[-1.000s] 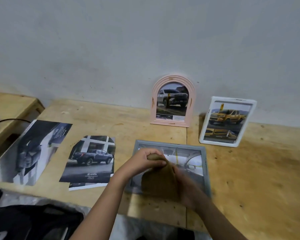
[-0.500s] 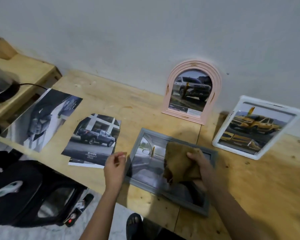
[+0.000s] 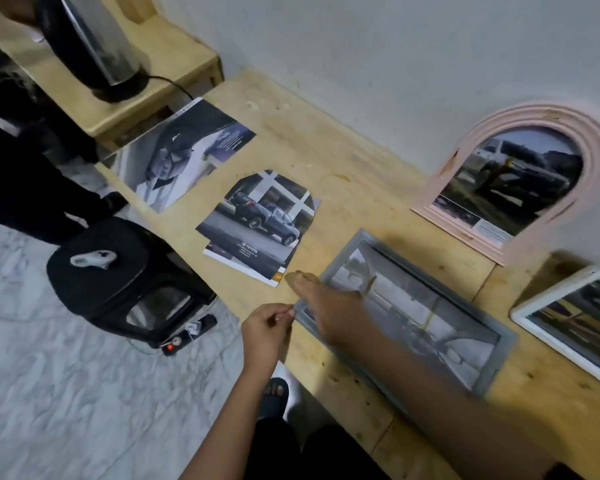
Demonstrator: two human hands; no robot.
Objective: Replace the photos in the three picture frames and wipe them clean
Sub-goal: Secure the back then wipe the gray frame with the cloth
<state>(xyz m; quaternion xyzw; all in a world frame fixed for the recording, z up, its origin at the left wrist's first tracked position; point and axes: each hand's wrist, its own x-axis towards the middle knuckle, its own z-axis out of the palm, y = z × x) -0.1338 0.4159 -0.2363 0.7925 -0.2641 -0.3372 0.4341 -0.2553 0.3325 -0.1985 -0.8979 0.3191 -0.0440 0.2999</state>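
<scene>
Two hands: our left hand (image 3: 264,328) pinches the near corner of the flat grey rectangular picture frame (image 3: 492,372).
Right hand (image 3: 329,308): blurred, reaching over that corner; we cannot tell its fingers.
Frame: on the pale wooden table (image 3: 333,157), beside the loose truck photo (image 3: 257,223).

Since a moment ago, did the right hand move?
Yes. The right hand slid from the middle of the grey frame to its corner nearest the truck photo.
</scene>
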